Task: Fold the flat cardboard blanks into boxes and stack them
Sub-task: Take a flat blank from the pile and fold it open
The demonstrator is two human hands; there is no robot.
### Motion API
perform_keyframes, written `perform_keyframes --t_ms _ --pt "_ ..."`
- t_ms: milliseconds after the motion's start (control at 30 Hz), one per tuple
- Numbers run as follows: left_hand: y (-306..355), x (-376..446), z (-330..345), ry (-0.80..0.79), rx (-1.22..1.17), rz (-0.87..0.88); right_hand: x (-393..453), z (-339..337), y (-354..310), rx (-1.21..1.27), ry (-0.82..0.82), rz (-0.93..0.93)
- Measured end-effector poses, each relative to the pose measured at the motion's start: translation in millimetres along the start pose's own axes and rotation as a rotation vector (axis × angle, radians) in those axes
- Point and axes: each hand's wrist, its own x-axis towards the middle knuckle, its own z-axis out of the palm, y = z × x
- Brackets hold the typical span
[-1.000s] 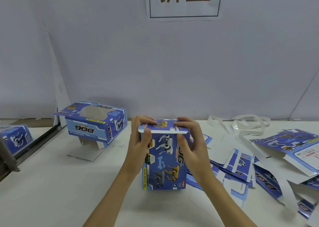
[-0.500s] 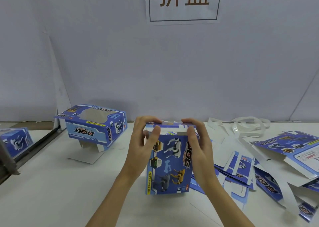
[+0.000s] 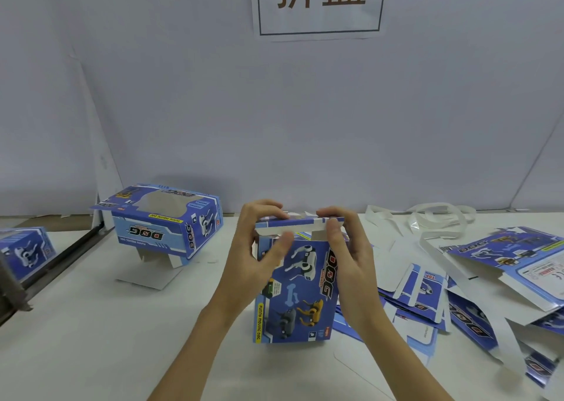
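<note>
Blue printed box [image 3: 297, 290] standing upright on the white table [image 3: 91, 355], at centre, near the front edge; long axis vertical, printed dog face turned toward the camera, "DOG" lettering running down the right side of that face, open end up. Top flap [image 3: 300, 224] bent over the open end, roughly level, white tuck edge facing the camera and not yet pushed inside.

Left hand [image 3: 259, 263] at the upper left corner of the box, fingers curled over the flap from above, thumb laid against the front face: clamped on the flap and corner. Right hand [image 3: 348, 260] at the upper right corner, fingers curled over the flap's right end, thumb pressing its front edge: likewise clamped on the flap. Both forearms entering from the bottom of the view, either side of the box.

To the right, just beside the box and partly behind the right hand, pile of flat blanks [image 3: 421, 281] spread loosely over the table, printed sides mostly up, one marked "TOP". Farther right, larger unfolded blank [image 3: 515, 263] lying tilted atop the pile. Behind the pile, near the wall, loose white strips [image 3: 436, 220].

To the left, well apart, folded box [image 3: 168, 222] lying on its side, window panel up, propped on its own white flaps. At the far left edge, another folded box [image 3: 24, 252], partly cut off, beside a dark metal rail [image 3: 61, 258]. On the wall above, white sign [image 3: 319, 2] with two brown characters.
</note>
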Motion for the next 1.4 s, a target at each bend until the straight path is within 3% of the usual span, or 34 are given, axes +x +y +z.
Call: perform_keyframes --t_ms 167,400,467,567,667,767,867,967,1067,1200,1267,1400 --pt "-7.4 -0.8 -3.4 -0.016 0.185 0.156 -4.0 -0.2 12.4 0.071 0.022 0.012" --pt "-8.3 -1.6 -1.7 -0.004 0.092 0.068 -5.5 3.3 11.0 -0.042 0.006 -0.024" --pt "-6.7 -0.2 -0.2 0.072 0.100 0.100 -9.7 7.7 12.4 -0.159 0.077 -0.111" --pt "-2.5 6.0 2.4 0.332 0.210 0.165 -16.5 14.8 15.6 -0.483 0.181 -0.376" --pt "3.2 5.9 4.8 0.449 0.255 0.165 -26.3 27.6 22.8 -0.579 0.005 -0.343" --pt "6.5 1.5 8.1 0.396 0.195 0.081 -32.3 37.5 29.1 -0.457 -0.149 -0.150" --pt "3.5 6.3 2.6 0.382 0.068 0.080 -22.9 29.8 22.1 -0.360 -0.028 -0.040" --pt "-10.1 8.6 0.6 0.263 0.207 0.050 -11.2 14.7 21.1 -0.319 0.046 -0.014" --pt "-25.9 6.5 3.6 0.136 0.336 -0.197 -2.9 4.9 23.9 -0.199 0.049 0.051" --pt "-36.3 2.4 -20.0 -0.194 -0.051 -0.552 7.9 -9.5 28.6 0.040 0.057 0.166" --pt "-36.7 -0.3 -25.2 -0.298 -0.197 -0.613 11.6 -13.0 31.1 0.072 0.052 0.190" --pt "-39.9 3.1 -12.4 -0.091 -0.220 -0.500 11.6 -13.2 35.6 -0.068 -0.023 0.190"
